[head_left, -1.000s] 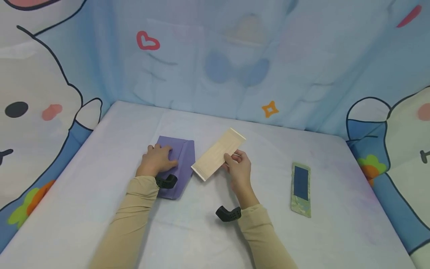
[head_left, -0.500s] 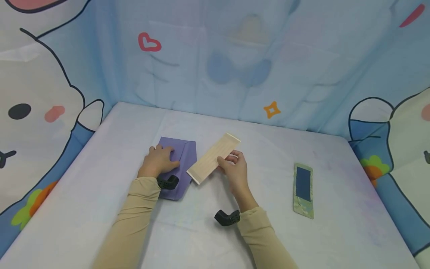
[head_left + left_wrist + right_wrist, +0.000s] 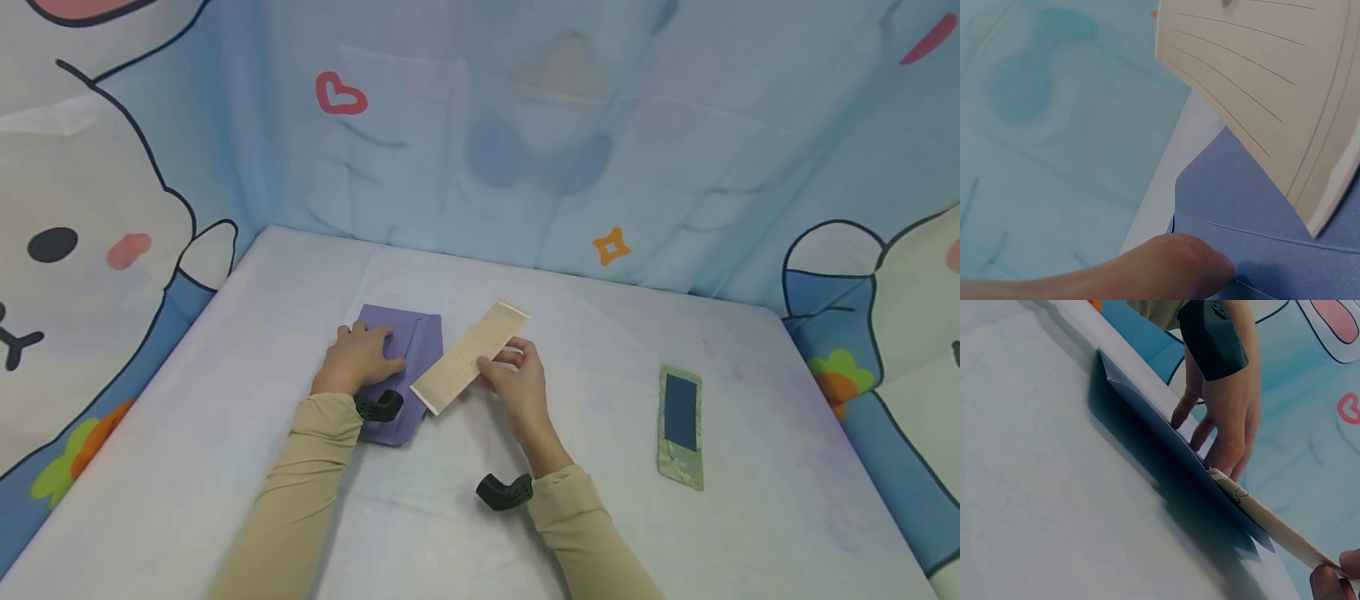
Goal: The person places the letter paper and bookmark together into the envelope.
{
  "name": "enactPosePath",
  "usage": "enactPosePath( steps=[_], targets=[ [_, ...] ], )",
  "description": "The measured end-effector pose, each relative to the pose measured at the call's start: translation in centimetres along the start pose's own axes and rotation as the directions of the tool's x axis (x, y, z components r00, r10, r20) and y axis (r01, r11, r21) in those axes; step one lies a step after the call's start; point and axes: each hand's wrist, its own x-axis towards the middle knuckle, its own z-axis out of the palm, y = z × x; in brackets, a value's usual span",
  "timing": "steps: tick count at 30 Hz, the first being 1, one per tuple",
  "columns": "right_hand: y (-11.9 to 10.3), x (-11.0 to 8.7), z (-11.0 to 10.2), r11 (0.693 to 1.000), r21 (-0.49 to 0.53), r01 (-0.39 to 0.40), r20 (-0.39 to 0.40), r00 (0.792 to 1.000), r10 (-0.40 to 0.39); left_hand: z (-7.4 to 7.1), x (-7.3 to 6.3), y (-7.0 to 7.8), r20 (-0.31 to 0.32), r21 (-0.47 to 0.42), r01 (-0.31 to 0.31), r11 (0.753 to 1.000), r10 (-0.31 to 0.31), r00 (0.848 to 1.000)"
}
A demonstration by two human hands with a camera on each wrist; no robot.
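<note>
A purple envelope (image 3: 427, 337) lies on the white table. My left hand (image 3: 358, 362) rests on its left part, fingers spread, and in the left wrist view the thumb (image 3: 1179, 262) presses near the crease of its flap. My right hand (image 3: 521, 387) pinches a long beige card (image 3: 471, 357) between thumb and fingers by its right long side. Thin lines run across that card in the left wrist view. Its lower left end is over the envelope's flap side, seen edge-on in the right wrist view; whether they touch I cannot tell.
To the right, a narrow green-patterned card or sleeve (image 3: 681, 425) with a dark blue panel lies flat. A black wrist camera (image 3: 504, 493) sticks out from each cuff. Behind the table (image 3: 750, 533) hangs a blue printed curtain (image 3: 420, 183).
My right hand has moved left and slightly down, bringing the beige card's lower end over the envelope's flap side. My left hand keeps its place on the envelope.
</note>
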Motion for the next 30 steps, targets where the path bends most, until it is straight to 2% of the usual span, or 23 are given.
enactPosePath(
  steps=[7,16,30],
  targets=[
    [0.4,-0.1,0.3,1.000,-0.016,0.026,0.034,0.999,-0.026,-0.2,-0.2,0.2,-0.005,-0.009,-0.007,1.000,0.007,1.000],
    [0.6,-0.4,0.9,0.992,-0.109,0.058,0.049,0.997,-0.053,-0.1,0.0,0.2,-0.002,0.001,-0.005,1.000,0.005,1.000],
    [0.9,-0.9,1.6,0.976,-0.181,0.123,0.069,0.991,-0.112,0.1,0.1,0.0,-0.007,-0.005,0.001,1.000,-0.001,1.000]
  ],
)
